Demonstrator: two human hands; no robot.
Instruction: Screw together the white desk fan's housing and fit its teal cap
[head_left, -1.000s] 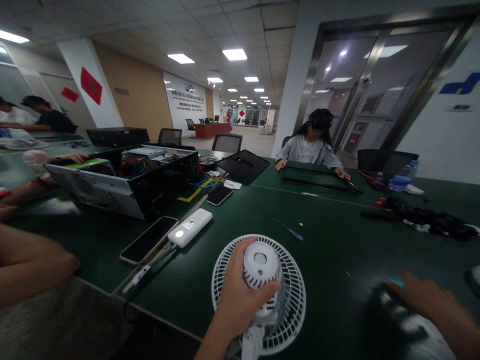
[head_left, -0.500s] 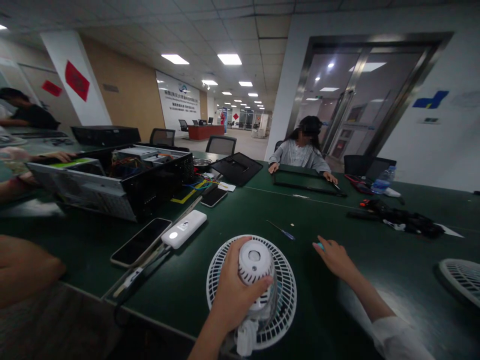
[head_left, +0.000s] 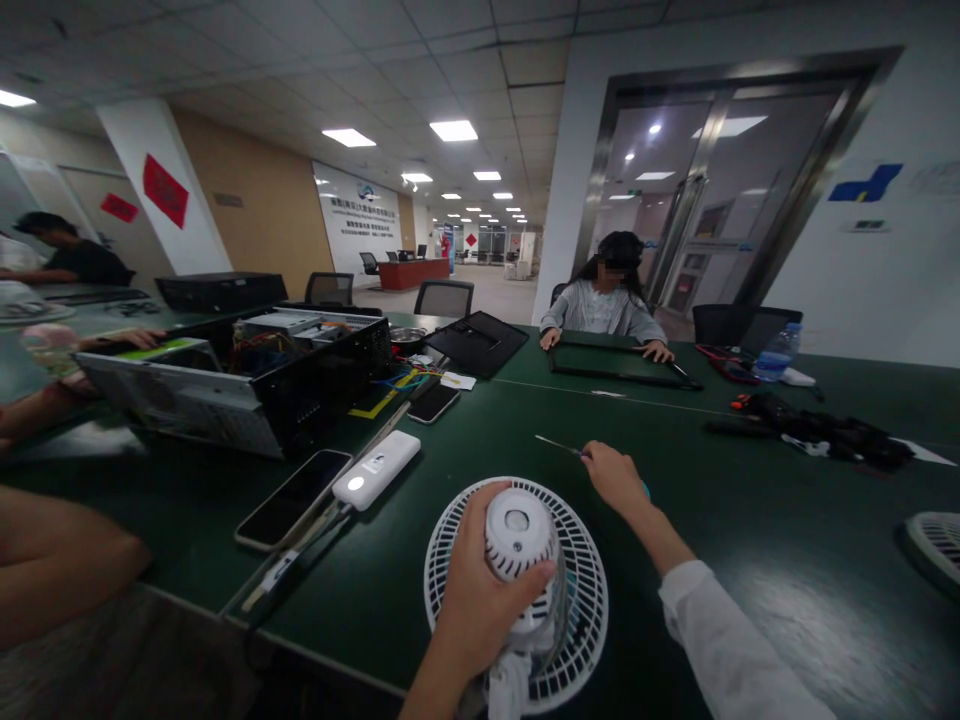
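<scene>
A small white fan (head_left: 596, 590) lies grille-down on the green table in front of me. My left hand (head_left: 480, 590) is wrapped around its round motor housing (head_left: 517, 525), thumb on the near right side. Beyond the fan, my right hand (head_left: 615, 475) pinches the handle end of a thin screwdriver (head_left: 556, 444). Its metal shaft points left and away, low over the table; my fingers hide most of the handle. A small teal thing (head_left: 646, 490) shows at the right hand's edge, its kind unclear.
Left stand a white power bank (head_left: 377, 470), a phone (head_left: 292, 498), a second phone (head_left: 433, 403) and an open computer case (head_left: 247, 375). Across the table a person (head_left: 604, 300) holds a black frame (head_left: 622, 375). Another white grille (head_left: 934, 550) lies far right. A co-worker's arm (head_left: 67, 540) rests near left.
My right hand has moved left and forward onto the screwdriver's handle and closed on it. My left hand stays on the fan's housing. The view has shifted slightly.
</scene>
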